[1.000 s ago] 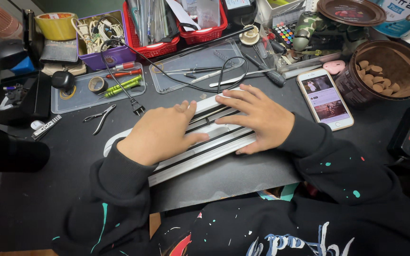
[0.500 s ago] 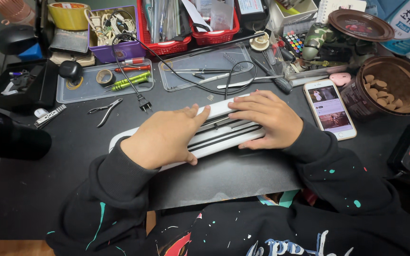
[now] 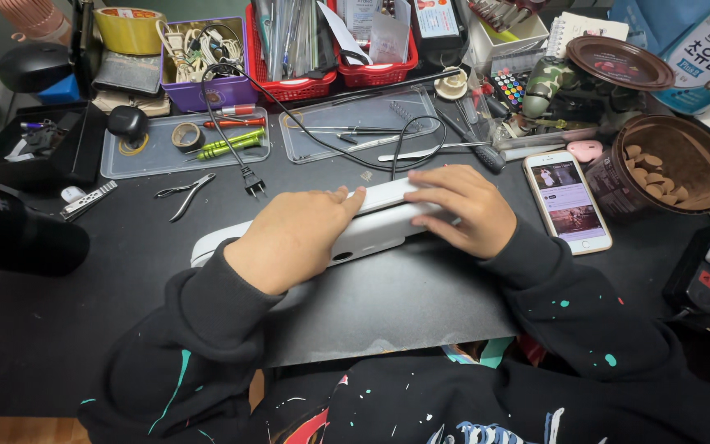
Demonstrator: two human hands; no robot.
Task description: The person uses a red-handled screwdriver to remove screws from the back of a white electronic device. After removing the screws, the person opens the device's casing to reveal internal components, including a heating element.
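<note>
A long white plastic device (image 3: 371, 222) with rounded ends lies across the black mat (image 3: 388, 304) in the middle of the table. My left hand (image 3: 293, 238) grips its left half from above, fingers curled over the top edge. My right hand (image 3: 462, 205) clasps its right end, fingers wrapped round the front. The device stands tilted on its long edge, its smooth white side facing me. Both sleeves are black with paint specks.
Behind the device lie a black power cord with plug (image 3: 250, 179), pliers (image 3: 184, 193), two clear trays (image 3: 182, 152) of tools, and red baskets (image 3: 293, 82). A phone (image 3: 567, 201) and a brown tub of round pieces (image 3: 663, 168) sit right. A black box (image 3: 34, 148) stands left.
The device has been turned up from flat, where its silver slats showed, onto its edge with the white shell toward me. Both hands shifted from pressing on top to gripping it.
</note>
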